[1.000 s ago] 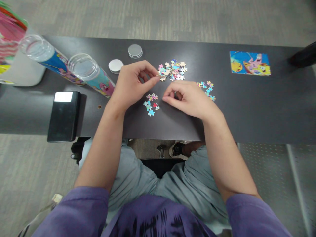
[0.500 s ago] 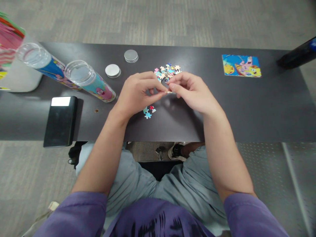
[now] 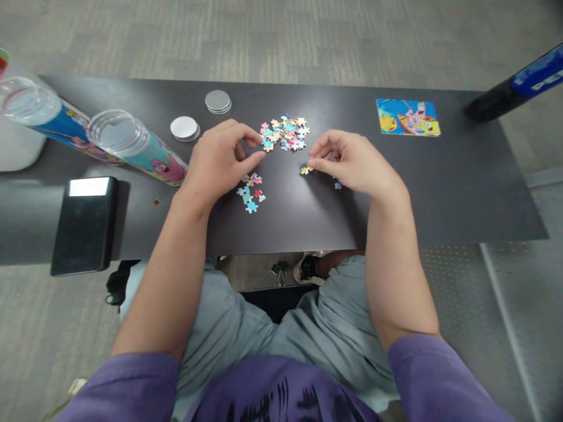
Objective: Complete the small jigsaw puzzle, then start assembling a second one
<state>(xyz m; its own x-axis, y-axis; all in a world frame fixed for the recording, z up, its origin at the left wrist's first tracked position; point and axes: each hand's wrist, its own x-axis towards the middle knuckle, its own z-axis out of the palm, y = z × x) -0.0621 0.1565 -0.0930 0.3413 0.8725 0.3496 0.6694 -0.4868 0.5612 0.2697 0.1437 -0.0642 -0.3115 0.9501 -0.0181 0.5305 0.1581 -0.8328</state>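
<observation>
On the dark table [image 3: 440,187], my left hand [image 3: 217,161] rests with thumb and forefinger apart and nothing visible between them. Its fingertips sit just left of the loose pile of puzzle pieces [image 3: 285,132]. A small joined cluster of pieces [image 3: 250,192] lies under that hand's thumb side. My right hand [image 3: 358,164] pinches a small puzzle piece [image 3: 307,170] at its fingertips, low against the table. Another single piece [image 3: 338,185] peeks out beneath the right palm.
Two clear tubes with cartoon prints [image 3: 136,143] [image 3: 39,111] lie at the left, with two round lids [image 3: 183,127] [image 3: 217,101] nearby. A black slab [image 3: 83,223] overhangs the front edge. A small picture card [image 3: 408,117] and a dark bottle [image 3: 514,88] are far right.
Half a second ago both hands met over one piece above the table. They have parted: the right hand went right and down with the piece, the left drew back towards the pile.
</observation>
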